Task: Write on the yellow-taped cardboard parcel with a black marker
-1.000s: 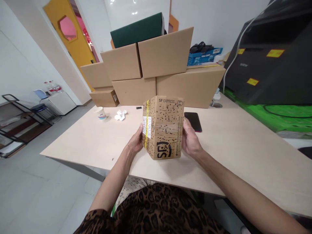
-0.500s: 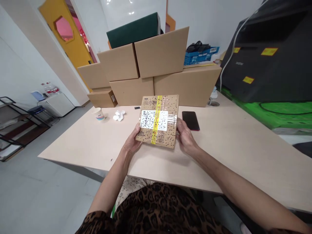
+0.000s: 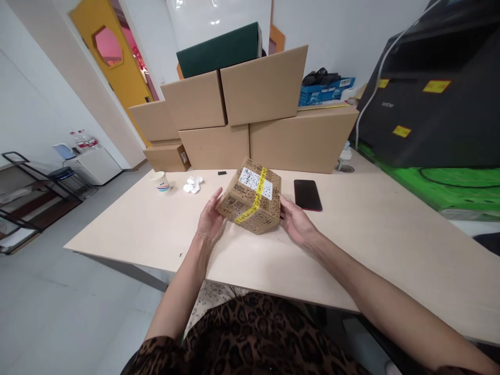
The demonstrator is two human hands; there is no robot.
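Observation:
A small cardboard parcel box [image 3: 250,208] with dark printed flecks, a white label and a yellow tape strip is held tilted above the table. Its top and two sides show, with one corner towards me. My left hand [image 3: 211,216] cups the box's left corner, its fingers fairly straight. Against the right side presses my right hand [image 3: 296,220], with its fingertips partly hidden by the box. Just right of that hand lies a dark phone [image 3: 307,195].
On the pale table [image 3: 390,234] stand a paper cup [image 3: 160,181], a crumpled tissue [image 3: 192,184] and a small black object [image 3: 222,173]. Stacked cartons [image 3: 213,148] line the back, with a green box [image 3: 219,51] on top. A large black case [image 3: 433,99] rises at right.
The box has turned and tipped between my hands, so a front corner and two sides now show instead of mainly the labelled face. My left fingers have straightened somewhat.

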